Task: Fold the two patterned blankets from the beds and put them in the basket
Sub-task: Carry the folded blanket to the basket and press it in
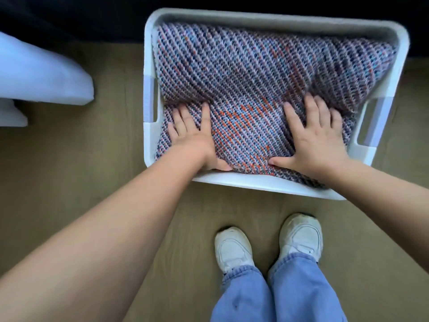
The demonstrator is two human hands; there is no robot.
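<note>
A folded patterned blanket (267,73), woven in blue, white and orange diagonal stripes, fills the white plastic basket (262,183) on the floor. My left hand (197,138) lies flat on the blanket near the basket's left handle, fingers spread. My right hand (315,135) presses flat on the blanket's right side, thumb pointing left along the near fold. Both palms rest on top of the fabric. Whether a second blanket lies underneath cannot be seen.
The basket stands on a tan floor (92,177). White bedding (41,75) hangs at the left. A dark area lies behind the basket. My feet in white shoes (299,235) and blue jeans stand just before the basket.
</note>
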